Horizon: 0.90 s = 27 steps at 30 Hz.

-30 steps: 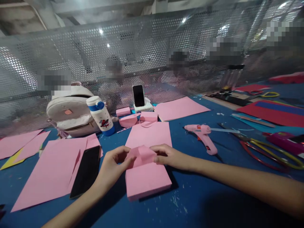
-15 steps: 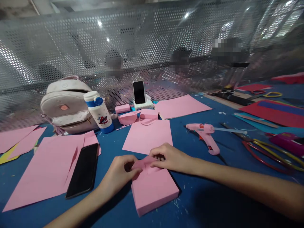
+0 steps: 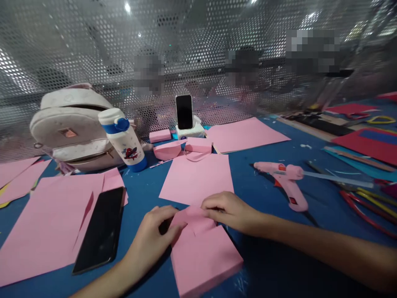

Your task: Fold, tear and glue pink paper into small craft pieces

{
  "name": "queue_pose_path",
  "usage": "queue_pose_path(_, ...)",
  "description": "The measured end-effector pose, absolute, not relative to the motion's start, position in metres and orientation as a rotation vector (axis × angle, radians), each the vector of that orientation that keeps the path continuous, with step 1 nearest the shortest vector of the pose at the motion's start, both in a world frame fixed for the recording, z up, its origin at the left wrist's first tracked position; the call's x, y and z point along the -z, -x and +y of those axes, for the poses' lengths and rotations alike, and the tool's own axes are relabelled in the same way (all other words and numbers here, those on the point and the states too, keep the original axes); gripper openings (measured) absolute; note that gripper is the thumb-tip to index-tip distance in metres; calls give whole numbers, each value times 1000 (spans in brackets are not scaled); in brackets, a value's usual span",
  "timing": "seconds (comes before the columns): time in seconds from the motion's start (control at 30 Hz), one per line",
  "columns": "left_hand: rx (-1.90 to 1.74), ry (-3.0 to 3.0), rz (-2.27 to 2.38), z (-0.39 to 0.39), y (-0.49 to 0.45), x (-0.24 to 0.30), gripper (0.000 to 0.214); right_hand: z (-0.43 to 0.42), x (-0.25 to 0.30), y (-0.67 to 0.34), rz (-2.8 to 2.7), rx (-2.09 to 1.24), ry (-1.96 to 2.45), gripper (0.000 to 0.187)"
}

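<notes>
A pink paper box [image 3: 207,258] lies on the blue table close to me, its flaps at the far end folded in and partly raised. My left hand [image 3: 156,234] pinches the left side of that end between thumb and fingers. At the right corner, my right hand [image 3: 231,211] grips the raised flap, thumb toward me and fingers curled behind; the fingertips are partly hidden. Just beyond the box is a flat pink sheet [image 3: 198,178]. A pink glue gun [image 3: 285,178] with a clear glue stick rests right of my right hand.
Left lie a black phone [image 3: 101,231] and pink sheets [image 3: 52,215]. Behind stand a white backpack [image 3: 77,136], a bottle [image 3: 125,142], small pink paper boxes [image 3: 167,150] and a propped phone [image 3: 184,111]. Scissors [image 3: 366,203] and red paper [image 3: 369,147] are right. A perforated metal panel [image 3: 201,54] closes the back.
The view has shifted lower and closer. My right hand's fingers have flattened over the flap and the flap bends more upward; my left hand keeps its pinch.
</notes>
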<state>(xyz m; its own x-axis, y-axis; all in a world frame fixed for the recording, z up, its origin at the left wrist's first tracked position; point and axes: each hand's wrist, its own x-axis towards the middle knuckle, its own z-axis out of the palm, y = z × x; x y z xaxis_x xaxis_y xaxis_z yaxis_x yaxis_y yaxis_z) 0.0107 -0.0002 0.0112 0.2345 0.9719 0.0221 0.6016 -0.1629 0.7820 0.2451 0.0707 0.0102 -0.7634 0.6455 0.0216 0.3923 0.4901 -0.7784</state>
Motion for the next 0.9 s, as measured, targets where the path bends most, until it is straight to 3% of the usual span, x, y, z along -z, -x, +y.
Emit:
queue_pose_path(0.17,-860,-1653,1422,2,-7,-9,21,74,-12,-247,-2236,-1469,828,43)
queue_pose_path(0.4,-907,-1626,1399,2,-6,-10,18,77,-2,-246,-2043,-1711,896,19)
queue_pose_path(0.5,-918,-1610,1390,3,-6,-11,19,77,0,-246,-2025,-1740,906,20)
queue_pose_path(0.9,-920,-1549,1426,4,-5,-7,23,77,-1,-245,-2479,-1035,813,40)
